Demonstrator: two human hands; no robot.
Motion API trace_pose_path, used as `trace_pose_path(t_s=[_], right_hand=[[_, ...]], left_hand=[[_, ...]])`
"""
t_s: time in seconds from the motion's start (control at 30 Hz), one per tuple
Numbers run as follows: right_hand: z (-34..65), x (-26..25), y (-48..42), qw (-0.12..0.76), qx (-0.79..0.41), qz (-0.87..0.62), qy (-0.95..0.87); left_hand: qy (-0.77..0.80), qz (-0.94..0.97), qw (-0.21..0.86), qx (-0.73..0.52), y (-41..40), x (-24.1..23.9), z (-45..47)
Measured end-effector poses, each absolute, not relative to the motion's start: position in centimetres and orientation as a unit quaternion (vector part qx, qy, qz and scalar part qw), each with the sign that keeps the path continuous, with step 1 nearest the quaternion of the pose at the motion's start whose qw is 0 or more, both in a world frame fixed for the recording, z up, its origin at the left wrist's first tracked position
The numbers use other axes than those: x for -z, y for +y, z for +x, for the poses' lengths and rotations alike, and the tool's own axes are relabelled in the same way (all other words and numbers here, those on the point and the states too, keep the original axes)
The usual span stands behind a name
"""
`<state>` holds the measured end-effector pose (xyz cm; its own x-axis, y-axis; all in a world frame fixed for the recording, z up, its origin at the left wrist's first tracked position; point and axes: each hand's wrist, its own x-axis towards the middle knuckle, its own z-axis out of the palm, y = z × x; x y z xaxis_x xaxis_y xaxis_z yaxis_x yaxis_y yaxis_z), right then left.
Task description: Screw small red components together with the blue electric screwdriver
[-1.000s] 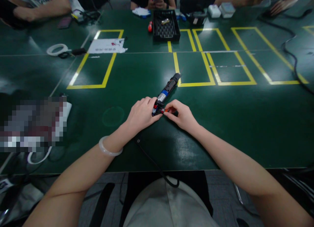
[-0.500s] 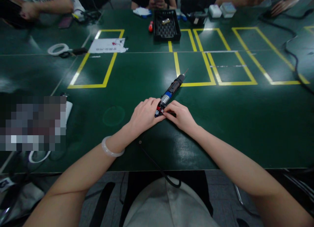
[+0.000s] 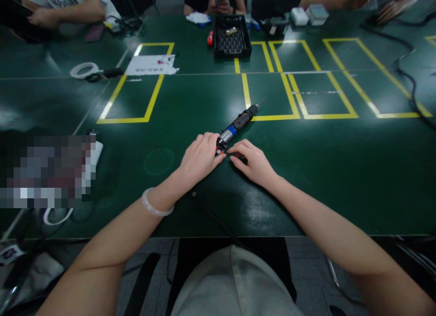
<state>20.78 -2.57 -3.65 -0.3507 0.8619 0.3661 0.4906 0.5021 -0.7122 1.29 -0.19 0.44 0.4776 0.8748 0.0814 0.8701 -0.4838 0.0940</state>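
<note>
An electric screwdriver (image 3: 237, 123) lies slantwise on the green table, its thin bit pointing away to the upper right. Its body is black and silver with a blue band, and red shows at the rear end. My left hand (image 3: 200, 157) is wrapped over that rear end and hides part of it. Close by on the right is my right hand (image 3: 254, 161), thumb and forefinger apart with nothing visible between them; its fingertips are just beside the tool's rear. A dark cable (image 3: 218, 220) runs from under my left hand toward the table's near edge.
Yellow tape rectangles mark the table (image 3: 340, 170). A black crate (image 3: 232, 52) with small parts stands at the far side, a red object (image 3: 210, 38) beside it. White tape roll (image 3: 83, 70) and a paper sheet (image 3: 150, 65) lie far left. Several people sit around the far edge.
My right thumb and forefinger have parted and drawn slightly off the screwdriver's rear. The screwdriver has turned a little, and the cable's loop near my lap has dropped out of sight.
</note>
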Motion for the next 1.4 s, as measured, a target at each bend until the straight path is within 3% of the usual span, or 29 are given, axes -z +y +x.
trace_pose_path(t_s=[0.47, 0.73, 1.07, 1.4], right_hand=[[21.3, 3.5, -2.3, 0.348, -0.273, -0.429, -0.788], [21.3, 3.4, -2.3, 0.331, -0.274, -0.43, -0.794], [21.4, 3.4, -2.3, 0.33, -0.275, -0.428, -0.795], [21.3, 3.1, -2.3, 0.324, -0.275, -0.429, -0.797]], left_hand=[[0.656, 0.754, -0.012, 0.008, 6.1, -0.2, -6.9], [0.686, 0.727, 0.004, -0.018, 8.8, 0.6, -11.9], [0.638, 0.749, -0.033, -0.178, 8.5, 1.6, -12.8], [0.701, 0.706, -0.019, -0.096, 7.1, -0.4, -11.0]])
